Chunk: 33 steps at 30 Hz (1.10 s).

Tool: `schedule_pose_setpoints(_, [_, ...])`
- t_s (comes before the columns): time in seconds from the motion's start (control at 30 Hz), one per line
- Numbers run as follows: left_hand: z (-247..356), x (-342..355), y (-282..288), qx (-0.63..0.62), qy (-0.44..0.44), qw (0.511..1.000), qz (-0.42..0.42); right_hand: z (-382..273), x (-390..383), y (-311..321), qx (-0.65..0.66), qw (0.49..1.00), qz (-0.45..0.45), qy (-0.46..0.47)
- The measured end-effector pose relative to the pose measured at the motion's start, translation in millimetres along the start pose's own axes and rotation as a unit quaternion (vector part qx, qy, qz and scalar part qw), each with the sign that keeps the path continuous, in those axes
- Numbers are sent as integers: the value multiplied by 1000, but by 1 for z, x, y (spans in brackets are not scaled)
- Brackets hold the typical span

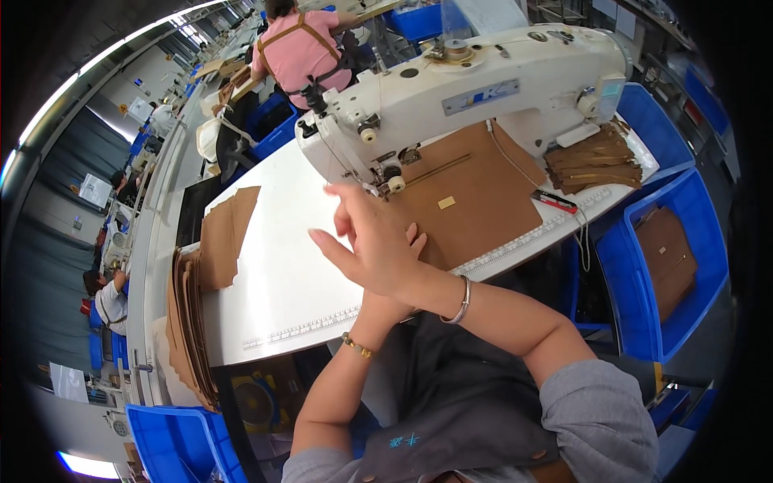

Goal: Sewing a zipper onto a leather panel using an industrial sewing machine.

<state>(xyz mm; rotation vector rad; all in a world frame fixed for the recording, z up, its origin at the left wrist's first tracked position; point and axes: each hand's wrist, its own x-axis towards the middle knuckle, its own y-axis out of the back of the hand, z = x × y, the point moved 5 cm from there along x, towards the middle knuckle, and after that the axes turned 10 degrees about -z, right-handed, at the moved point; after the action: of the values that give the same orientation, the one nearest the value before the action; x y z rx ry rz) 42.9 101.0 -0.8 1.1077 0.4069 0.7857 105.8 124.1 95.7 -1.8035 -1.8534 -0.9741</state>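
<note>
Grey sleeve nearest. Right hand, loosely parted, seemingly empty, crosses above left hand, grip hidden. Brown panel lies along the surface's front edge, rightward; keeping it flat seems advisable.

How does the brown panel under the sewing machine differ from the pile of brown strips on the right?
The panel is one broad flat sheet; the pile is many narrow strips stacked. The panel bears a small pale rectangle; the pile shows none. The panel reaches under the sewing machine's arm; the pile lies further right. Both are brown.
</note>
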Motion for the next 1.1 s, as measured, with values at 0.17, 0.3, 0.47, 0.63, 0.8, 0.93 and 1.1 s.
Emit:
schedule_pose_setpoints(0.17, [-4, 8, 0, -49, 30, 998, 29, -18, 0, 29, -136, 989, -9, 58])
schedule_pose_setpoints(0.3, [7, 8, 2, 53, -2, 998, 21, -24, 16, 20, 161, 985, -44, 34])
schedule_pose_setpoints(0.47, [11, 8, 9, 21, 18, 999, 31, -1, -26, 44, -85, 983, -165, -10])
schedule_pose_setpoints(0.63, [20, 12, 15, 136, 11, 990, 30, 23, -96, 167, -392, 908, -134, 58])
schedule_pose_setpoints(0.8, [22, 14, 15, 180, -1, 982, 48, 54, -123, 248, -556, 813, -162, -61])
schedule_pose_setpoints(0.93, [21, 21, 17, 275, -42, 959, 55, 60, -126, 258, -539, 814, -211, -48])
schedule_pose_setpoints(1.1, [27, 4, 24, 215, -25, 976, 36, 54, -123, 275, -500, 839, -173, -125])
